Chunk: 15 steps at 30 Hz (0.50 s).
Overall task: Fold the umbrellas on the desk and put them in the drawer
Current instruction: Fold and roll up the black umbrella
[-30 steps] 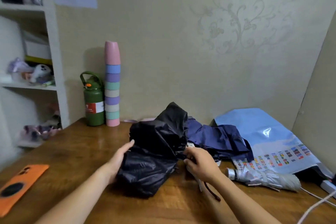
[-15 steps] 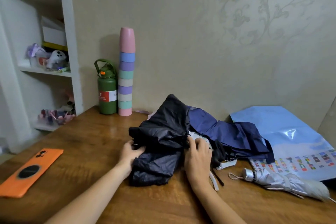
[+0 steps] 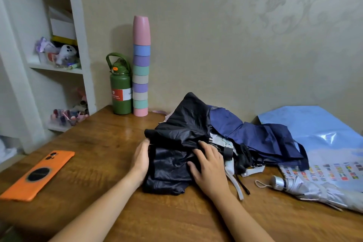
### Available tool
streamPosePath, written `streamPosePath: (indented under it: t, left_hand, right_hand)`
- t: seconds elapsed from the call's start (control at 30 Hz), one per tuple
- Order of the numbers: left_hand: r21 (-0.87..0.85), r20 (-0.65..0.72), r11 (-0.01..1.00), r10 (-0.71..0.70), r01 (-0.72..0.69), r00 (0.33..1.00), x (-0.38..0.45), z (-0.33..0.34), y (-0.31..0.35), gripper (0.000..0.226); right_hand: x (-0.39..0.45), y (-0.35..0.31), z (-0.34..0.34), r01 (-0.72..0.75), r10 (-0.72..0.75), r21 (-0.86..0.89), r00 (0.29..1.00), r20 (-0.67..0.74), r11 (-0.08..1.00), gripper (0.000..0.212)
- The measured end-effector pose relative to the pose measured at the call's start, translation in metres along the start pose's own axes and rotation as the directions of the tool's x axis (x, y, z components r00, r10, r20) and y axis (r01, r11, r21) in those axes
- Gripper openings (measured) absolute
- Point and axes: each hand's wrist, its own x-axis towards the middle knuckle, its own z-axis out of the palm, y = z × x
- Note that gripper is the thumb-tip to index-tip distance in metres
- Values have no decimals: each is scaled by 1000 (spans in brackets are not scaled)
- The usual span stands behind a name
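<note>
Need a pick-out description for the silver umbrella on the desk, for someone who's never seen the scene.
Start at the wooden desk and go to its right end, where a light blue bag lies against the wall. The silver umbrella lies just in front of that bag, near the desk's front edge. Unlike the black umbrella and navy umbrella, it is shiny grey, already rolled, with a cord loop at its handle.

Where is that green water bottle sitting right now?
In the head view the green water bottle stands upright at the back left of the wooden desk, against the wall, right beside the tall stack of pastel cups.
</note>
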Motion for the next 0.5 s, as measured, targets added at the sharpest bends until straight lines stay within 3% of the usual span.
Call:
streamPosePath:
  t: [0.17, 0.33, 0.4, 0.5]
  left_hand:
    - [123, -60, 986, 117, -109, 991, -19, 5, 16, 24]
    - [210, -28, 966, 161, -151, 987, -9, 3, 9, 24]
    - [203, -34, 970, 144, -134, 989, -8, 2, 9, 26]
    - [158, -35, 979, 135, -128, 990, -7, 3, 8, 28]
  right_hand:
    - [-2, -5, -7, 7, -7, 55, 1000, 4, 998, 34]
    - [-2, -25, -30, 196, -178, 144, 975, -129, 970, 24]
    - [-5, -32, -35, 286, -288, 218, 957, -26, 933, 32]
    - [-7, -39, -31, 352, -417, 279, 881, 223, 893, 63]
